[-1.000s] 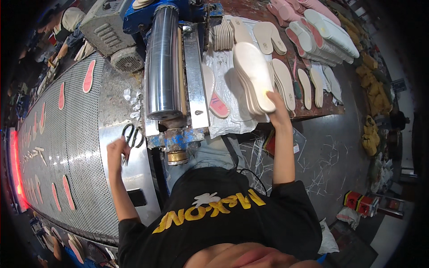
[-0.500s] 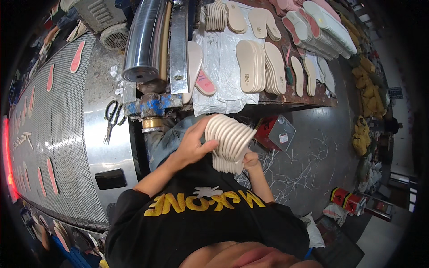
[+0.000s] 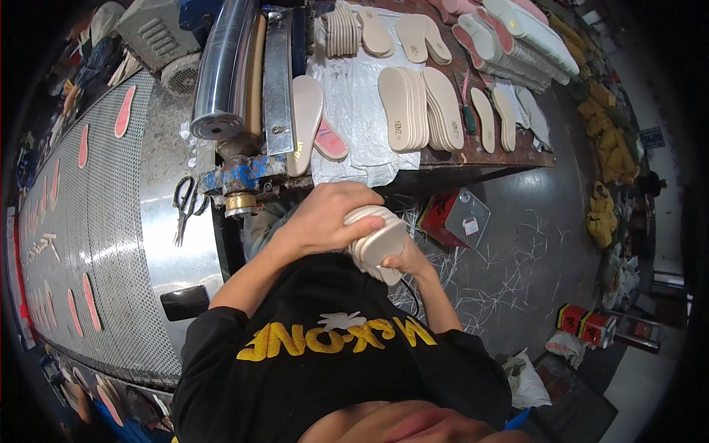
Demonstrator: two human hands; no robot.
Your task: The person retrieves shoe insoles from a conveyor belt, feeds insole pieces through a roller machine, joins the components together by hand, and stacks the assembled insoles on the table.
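In front of my chest I hold a stack of pale insoles (image 3: 382, 240). My left hand (image 3: 331, 215) is wrapped over its far left side, the thumb lying on the stack. At the near right end, my right hand (image 3: 408, 260) grips the same stack with its thumb against the insoles. Beyond my hands, on the bench, stand more beige insoles (image 3: 404, 111) in upright stacks on white plastic sheeting (image 3: 347, 159). One pale insole (image 3: 306, 122) and a pink one (image 3: 331, 142) lie near the roller machine.
A shiny metal roller (image 3: 225, 81) stands at the back left. Left of me a mesh conveyor (image 3: 111, 199) carries pink insoles, with scissors (image 3: 189, 207) and a black phone-like slab (image 3: 185, 302) on its metal edge. A red tin (image 3: 447, 218) sits on the floor amid white scraps.
The insole stack in my hands has been squeezed together and turned, its fanned edges now closed up. My left hand has moved over its top, and my right hand shows more fully.
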